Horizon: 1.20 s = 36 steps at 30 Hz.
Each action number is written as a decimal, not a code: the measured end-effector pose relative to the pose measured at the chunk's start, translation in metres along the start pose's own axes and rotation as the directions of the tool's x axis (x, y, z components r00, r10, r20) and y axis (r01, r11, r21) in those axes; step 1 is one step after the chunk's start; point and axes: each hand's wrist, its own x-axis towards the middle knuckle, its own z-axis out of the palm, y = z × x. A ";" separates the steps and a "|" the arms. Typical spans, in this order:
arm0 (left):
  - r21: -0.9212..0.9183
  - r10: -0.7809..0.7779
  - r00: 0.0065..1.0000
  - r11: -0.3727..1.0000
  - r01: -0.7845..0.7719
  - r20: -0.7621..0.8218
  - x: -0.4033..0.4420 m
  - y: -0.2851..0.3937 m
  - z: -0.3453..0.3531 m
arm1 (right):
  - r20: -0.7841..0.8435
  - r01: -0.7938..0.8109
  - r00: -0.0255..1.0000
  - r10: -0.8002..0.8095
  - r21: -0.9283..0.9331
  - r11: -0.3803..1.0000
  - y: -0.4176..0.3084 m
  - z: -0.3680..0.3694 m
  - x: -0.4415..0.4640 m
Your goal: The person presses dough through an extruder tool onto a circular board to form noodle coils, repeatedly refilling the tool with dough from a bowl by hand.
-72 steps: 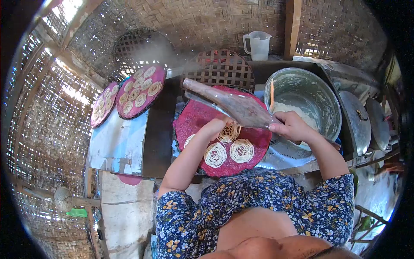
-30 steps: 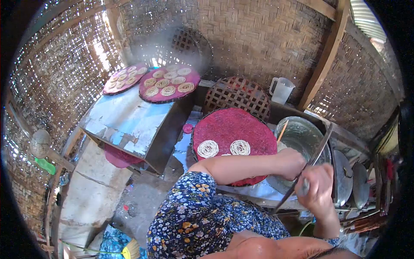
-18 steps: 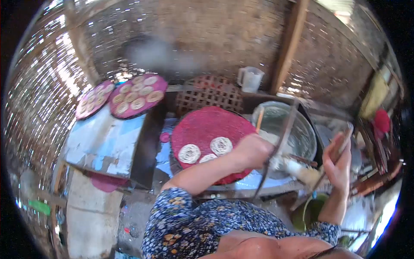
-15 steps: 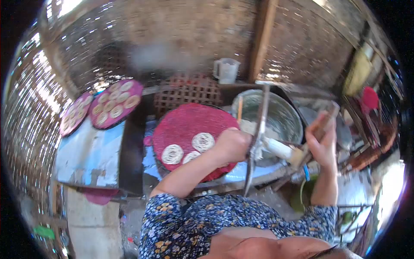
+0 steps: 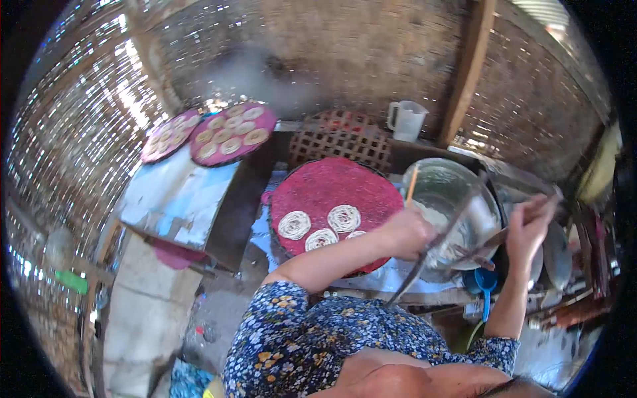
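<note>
My left hand (image 5: pixel 413 233) is closed around the middle of a long, thin bar (image 5: pixel 419 265) that slants over the pot's near edge. My right hand (image 5: pixel 527 229) grips a wooden handle (image 5: pixel 552 198), whose lower part is smeared by motion. Under both tools stands a large metal pot (image 5: pixel 458 166) with white dough (image 5: pixel 432 217) inside and a thin stick (image 5: pixel 412 186) leaning in it. Left of the pot, a round tray with a magenta surface (image 5: pixel 312 189) carries several white noodle coils (image 5: pixel 344 218). My left forearm covers part of its near side.
Two magenta trays with several coils (image 5: pixel 229 129) lie on a pale-topped box (image 5: pixel 172 199) at the left. Behind are a woven rack (image 5: pixel 332 142) and a clear measuring jug (image 5: pixel 407 121). A blue dipper (image 5: pixel 486 282) hangs below the pot, near my right forearm.
The view has turned left, so everything sits further right. The bar went from nearly upright to slanted. The dough-coated white cylinder between my hands no longer shows clearly.
</note>
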 end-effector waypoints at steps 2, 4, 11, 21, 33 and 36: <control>-0.013 -0.035 0.999 0.999 0.035 0.024 0.014 0.006 0.009 | -0.155 0.121 0.980 -0.127 -0.045 0.992 0.042 -0.012 0.019; -0.002 -0.154 0.987 0.988 0.154 0.037 0.034 0.004 0.014 | -0.230 -0.023 0.971 0.066 0.185 0.983 0.049 -0.031 0.034; -0.863 -0.385 0.773 0.206 -0.461 -0.505 0.059 -0.025 0.035 | 0.087 -0.333 0.867 0.491 0.834 0.440 0.063 0.005 -0.027; -0.859 -0.711 0.491 0.476 -0.190 -0.503 0.004 0.005 -0.036 | 0.817 0.372 0.334 0.470 -0.573 0.731 0.190 0.013 -0.081; -0.841 -0.694 0.523 0.533 -0.089 -0.495 -0.062 0.039 -0.068 | 0.897 0.524 0.210 0.389 -0.440 0.729 0.201 -0.040 -0.009; -0.845 -0.726 0.504 0.535 -0.014 -0.468 -0.071 0.047 -0.068 | 0.904 0.588 0.137 0.405 -0.404 0.701 0.198 -0.041 0.000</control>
